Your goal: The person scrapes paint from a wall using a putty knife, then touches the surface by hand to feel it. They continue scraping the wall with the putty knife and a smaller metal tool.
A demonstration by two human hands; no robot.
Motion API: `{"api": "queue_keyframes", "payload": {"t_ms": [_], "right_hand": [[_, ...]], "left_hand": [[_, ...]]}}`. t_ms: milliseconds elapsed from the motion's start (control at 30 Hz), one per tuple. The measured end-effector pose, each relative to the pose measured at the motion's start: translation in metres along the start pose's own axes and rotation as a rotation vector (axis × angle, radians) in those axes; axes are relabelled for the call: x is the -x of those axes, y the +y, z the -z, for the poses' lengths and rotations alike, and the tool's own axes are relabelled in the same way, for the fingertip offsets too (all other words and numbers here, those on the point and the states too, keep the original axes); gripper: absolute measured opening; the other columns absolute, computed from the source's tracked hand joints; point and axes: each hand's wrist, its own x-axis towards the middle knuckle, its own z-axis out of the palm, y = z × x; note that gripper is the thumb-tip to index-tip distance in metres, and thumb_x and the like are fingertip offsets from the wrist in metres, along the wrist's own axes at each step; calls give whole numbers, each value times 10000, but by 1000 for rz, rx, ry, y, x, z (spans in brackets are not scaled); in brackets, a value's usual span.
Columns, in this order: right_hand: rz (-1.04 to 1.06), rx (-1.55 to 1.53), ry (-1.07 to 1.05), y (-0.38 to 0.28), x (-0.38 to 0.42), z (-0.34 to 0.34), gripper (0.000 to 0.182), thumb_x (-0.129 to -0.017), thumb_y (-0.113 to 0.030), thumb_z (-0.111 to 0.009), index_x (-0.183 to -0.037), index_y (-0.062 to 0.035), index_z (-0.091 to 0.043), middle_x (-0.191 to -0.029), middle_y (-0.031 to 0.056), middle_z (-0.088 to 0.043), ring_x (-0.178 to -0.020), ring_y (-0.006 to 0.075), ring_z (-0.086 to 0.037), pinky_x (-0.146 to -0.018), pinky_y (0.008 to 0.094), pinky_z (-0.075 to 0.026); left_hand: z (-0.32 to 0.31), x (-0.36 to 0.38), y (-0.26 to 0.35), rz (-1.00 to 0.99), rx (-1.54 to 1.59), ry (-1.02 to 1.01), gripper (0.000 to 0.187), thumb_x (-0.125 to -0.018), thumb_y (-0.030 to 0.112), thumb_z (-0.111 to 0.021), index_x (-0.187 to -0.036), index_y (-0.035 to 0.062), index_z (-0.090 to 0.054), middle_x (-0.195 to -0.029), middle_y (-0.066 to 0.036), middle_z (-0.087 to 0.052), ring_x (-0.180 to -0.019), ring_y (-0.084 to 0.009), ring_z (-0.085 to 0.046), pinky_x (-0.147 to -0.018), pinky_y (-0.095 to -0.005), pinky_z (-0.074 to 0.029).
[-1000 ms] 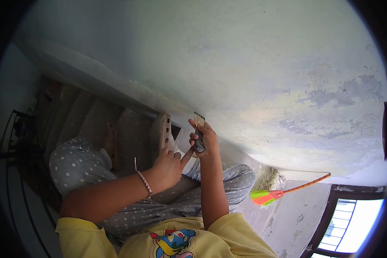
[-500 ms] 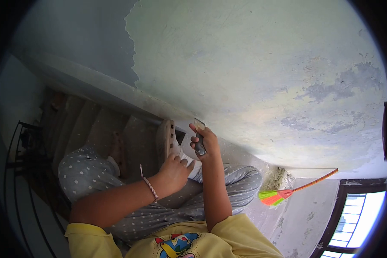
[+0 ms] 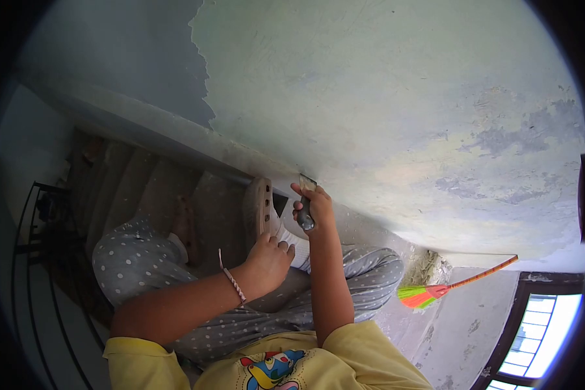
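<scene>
My right hand (image 3: 315, 207) is closed around the dark handle of a paint scraper (image 3: 305, 218). The scraper's flat blade meets the lower part of the peeling wall (image 3: 370, 117), just above the ledge. Close by on the left, my left hand (image 3: 271, 261) has its fingers curled beside my foot in a white sock (image 3: 297, 250); whether anything is inside them is hidden. A brown sandal (image 3: 260, 205) with holes along its sole edge is on that foot, tilted on its side. A braided bracelet (image 3: 233, 283) circles my left wrist.
Concrete steps (image 3: 156, 188) descend to the left, with a black metal railing (image 3: 36, 250) along the side. An orange and green broom (image 3: 429, 294) leans at the right near crumbling plaster (image 3: 432, 268). A barred window (image 3: 539, 331) is at the lower right.
The view has shifted slightly, moving the scene a little rightward. My right hand and the scraper have moved slightly along the wall base. My left fingers are curled in more.
</scene>
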Motion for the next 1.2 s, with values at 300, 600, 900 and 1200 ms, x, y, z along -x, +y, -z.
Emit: {"api": "queue_keyframes", "payload": {"t_ms": [300, 600, 900, 1200], "right_hand": [[-30, -15, -47, -11, -1, 5, 107, -915, -60, -459, -994, 2, -422, -1066, 152, -620, -487, 109, -476, -366, 278, -448], [-21, -8, -42, -17, 8, 7, 129, -903, -49, -458, -1004, 13, -407, -1070, 172, -621, -493, 122, -487, -371, 289, -452], [-123, -28, -65, -11, -19, 20, 162, -889, -47, -456, -1032, 13, -409, -1058, 174, -633, -477, 143, -512, -364, 312, -465], [39, 148, -92, 9, -4, 14, 212, -895, -57, -472, -1090, -3, -409, -1026, 159, -633, -471, 131, -515, -346, 292, -457]], "left_hand": [[0, 2, 3, 18, -8, -127, 537, -794, 315, -640, -1243, 34, -555, -985, -105, -638, -932, -229, -612, -851, -364, -392], [-1, -4, 3, 40, -13, -221, 553, -809, 352, -634, -1253, 36, -544, -1044, -115, -634, -976, -241, -605, -875, -367, -388], [-2, 0, 3, 31, -3, -232, 557, -806, 350, -633, -1248, 24, -542, -1055, -125, -630, -988, -250, -604, -863, -370, -386], [-6, 2, 5, 11, -25, -102, 530, -789, 347, -645, -1204, 26, -571, -1012, -114, -639, -944, -239, -609, -842, -368, -386]]}}
